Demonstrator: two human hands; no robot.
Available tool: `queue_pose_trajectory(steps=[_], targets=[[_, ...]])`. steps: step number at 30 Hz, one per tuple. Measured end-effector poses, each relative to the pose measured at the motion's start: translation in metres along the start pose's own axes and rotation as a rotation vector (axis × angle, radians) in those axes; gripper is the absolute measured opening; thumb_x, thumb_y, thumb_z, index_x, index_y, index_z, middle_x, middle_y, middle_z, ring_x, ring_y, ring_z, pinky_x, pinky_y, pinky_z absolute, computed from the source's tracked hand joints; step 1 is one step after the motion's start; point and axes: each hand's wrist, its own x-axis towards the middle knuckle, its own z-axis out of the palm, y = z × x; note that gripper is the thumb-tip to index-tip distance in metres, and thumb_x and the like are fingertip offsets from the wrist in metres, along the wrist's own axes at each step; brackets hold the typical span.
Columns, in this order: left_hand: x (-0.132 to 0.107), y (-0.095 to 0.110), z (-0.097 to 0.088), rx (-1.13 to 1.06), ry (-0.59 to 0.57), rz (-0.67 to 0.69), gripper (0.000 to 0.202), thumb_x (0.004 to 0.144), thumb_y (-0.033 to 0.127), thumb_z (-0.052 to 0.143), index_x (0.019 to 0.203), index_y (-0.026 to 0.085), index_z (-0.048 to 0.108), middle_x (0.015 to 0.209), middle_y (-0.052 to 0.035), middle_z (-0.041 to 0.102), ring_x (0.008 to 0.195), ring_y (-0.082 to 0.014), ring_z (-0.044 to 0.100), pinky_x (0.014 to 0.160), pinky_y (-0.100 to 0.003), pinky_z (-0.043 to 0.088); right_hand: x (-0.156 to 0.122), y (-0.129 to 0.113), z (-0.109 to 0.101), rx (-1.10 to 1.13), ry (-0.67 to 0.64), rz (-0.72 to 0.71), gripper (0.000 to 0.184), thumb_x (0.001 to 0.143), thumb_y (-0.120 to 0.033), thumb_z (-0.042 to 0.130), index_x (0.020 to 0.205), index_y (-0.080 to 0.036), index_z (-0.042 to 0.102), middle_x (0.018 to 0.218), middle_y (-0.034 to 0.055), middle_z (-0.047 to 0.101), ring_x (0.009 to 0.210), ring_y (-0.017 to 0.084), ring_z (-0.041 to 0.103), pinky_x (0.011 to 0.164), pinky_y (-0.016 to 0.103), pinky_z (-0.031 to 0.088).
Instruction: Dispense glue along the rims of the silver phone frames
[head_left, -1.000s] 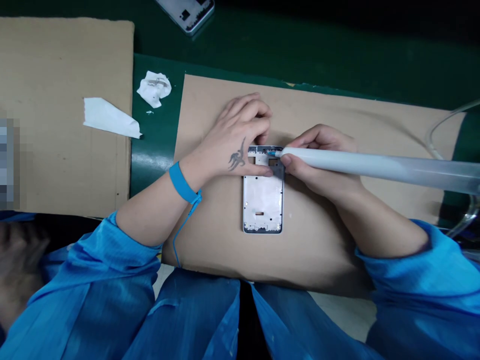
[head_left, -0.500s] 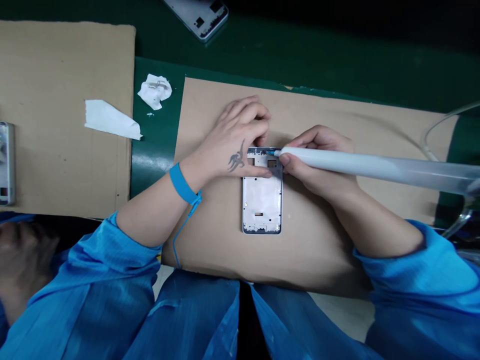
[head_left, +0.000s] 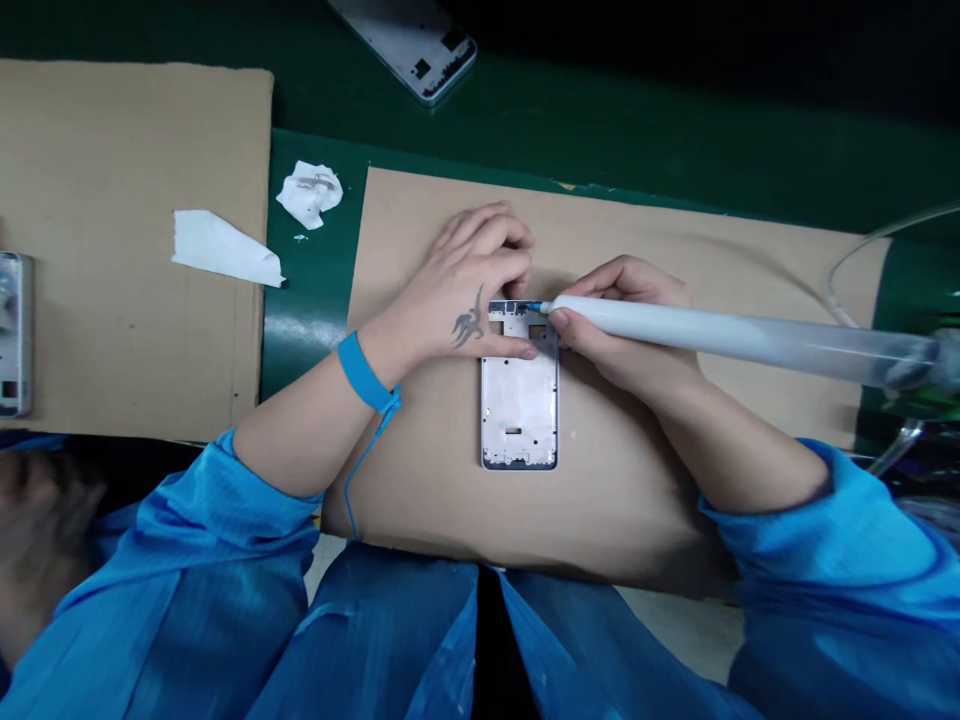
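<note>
On a brown cardboard sheet (head_left: pixel 442 440) lies a silvery phone frame (head_left: pixel 519 405), flat, its short side toward me. My left hand (head_left: pixel 480 275) steadies it: the thumb rests across the upper part, and the curled fingers meet the top edge. A large white dispensing syringe (head_left: pixel 675 328) is gripped in my right hand (head_left: pixel 622 310) between thumb and fingers, tilted off to the right. Its blue needle tip (head_left: pixel 534 308) is at the frame's dark top strip; I cannot tell whether it touches. A blue wrist strap (head_left: pixel 364 372) with a cord circles my left wrist.
Another phone frame (head_left: pixel 420 50) lies on the green table (head_left: pixel 637 130) at the back, and one (head_left: pixel 13 335) on the left cardboard (head_left: pixel 112 170). White paper (head_left: pixel 225 247) and a crumpled wipe (head_left: pixel 309 195) lie between. A clear tube (head_left: pixel 862 250) loops at right. Another person's hand (head_left: pixel 45 540) is lower left.
The view has shifted a little, so the back frame appears lower and farther right. Both hands keep their hold, and the needle stays at the phone frame's top strip.
</note>
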Motion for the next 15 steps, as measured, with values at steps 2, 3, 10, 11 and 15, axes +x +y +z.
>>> queue_pose_trajectory(steps=[2, 3, 10, 11, 15], targets=[[-0.0001, 0.0000, -0.0002, 0.000, 0.003, 0.001, 0.063, 0.072, 0.076, 0.099, 0.096, 0.028, 0.067, 0.148, -0.0120, 0.069, 0.164, -0.0472, 0.046, 0.136, -0.068, 0.039, -0.0003, 0.0006, -0.0001, 0.004, 0.001, -0.005, 0.040, 0.083, -0.058, 0.099, 0.090, -0.028, 0.073, 0.081, 0.0030, 0.079, 0.066, 0.022, 0.073, 0.058, 0.036, 0.060], [-0.0002, 0.0000, -0.0002, 0.004, 0.005, 0.003, 0.062, 0.072, 0.075, 0.099, 0.096, 0.028, 0.067, 0.148, -0.0123, 0.069, 0.164, -0.0469, 0.046, 0.136, -0.067, 0.039, -0.0005, 0.0006, -0.0001, 0.007, 0.004, -0.009, 0.039, 0.084, -0.058, 0.098, 0.090, -0.028, 0.073, 0.081, 0.0032, 0.079, 0.066, 0.022, 0.073, 0.058, 0.036, 0.060], [-0.0003, 0.0004, -0.0002, 0.012, 0.002, 0.005, 0.062, 0.070, 0.074, 0.102, 0.096, 0.028, 0.068, 0.147, -0.0113, 0.069, 0.164, -0.0472, 0.046, 0.136, -0.070, 0.039, -0.0010, -0.0015, 0.0007, 0.011, -0.011, -0.030, 0.038, 0.085, -0.058, 0.097, 0.091, -0.028, 0.074, 0.082, 0.0035, 0.078, 0.066, 0.021, 0.072, 0.058, 0.036, 0.059], [-0.0002, 0.0005, -0.0003, 0.013, -0.001, 0.003, 0.062, 0.070, 0.074, 0.102, 0.096, 0.029, 0.068, 0.147, -0.0112, 0.069, 0.164, -0.0473, 0.046, 0.136, -0.070, 0.039, -0.0009, -0.0016, 0.0009, 0.004, -0.015, -0.029, 0.038, 0.084, -0.058, 0.098, 0.092, -0.028, 0.074, 0.082, 0.0032, 0.078, 0.066, 0.021, 0.072, 0.058, 0.036, 0.058], [0.0004, 0.0007, -0.0009, 0.013, -0.001, -0.002, 0.062, 0.070, 0.073, 0.101, 0.095, 0.028, 0.066, 0.147, -0.0120, 0.069, 0.165, -0.0478, 0.046, 0.137, -0.070, 0.038, -0.0008, -0.0015, 0.0020, -0.010, -0.029, -0.011, 0.039, 0.081, -0.058, 0.098, 0.093, -0.028, 0.076, 0.083, 0.0025, 0.080, 0.068, 0.021, 0.072, 0.059, 0.035, 0.058]])
